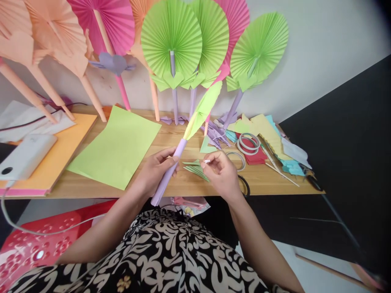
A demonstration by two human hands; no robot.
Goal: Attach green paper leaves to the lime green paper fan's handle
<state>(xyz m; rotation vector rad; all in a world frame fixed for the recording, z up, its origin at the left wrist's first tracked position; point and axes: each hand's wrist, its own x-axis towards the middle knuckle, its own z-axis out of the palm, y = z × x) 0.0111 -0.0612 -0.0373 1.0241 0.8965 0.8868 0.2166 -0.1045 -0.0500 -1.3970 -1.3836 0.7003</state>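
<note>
Stick (167, 176) of lilac paper sits in the left hand (156, 167), grip wrapped round its lower half, tilted up to the right over the bench (269, 183) edge. A folded green leaf (205, 106) pokes out of its top. The right hand (222, 174) is just beside it, grip pinched on a tiny white scrap (207, 161). Green pleats (195, 170) lie on the bench between both hands, tape rolls (249, 143) further right, green sheet (116, 147) off left.

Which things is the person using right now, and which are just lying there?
In use: left hand, gripping the lilac stick with its folded green fan; right hand, pinching a small white strip.
Lying about: green sheet, tape rolls, finished fans at the wall, white device, paper scraps.
</note>
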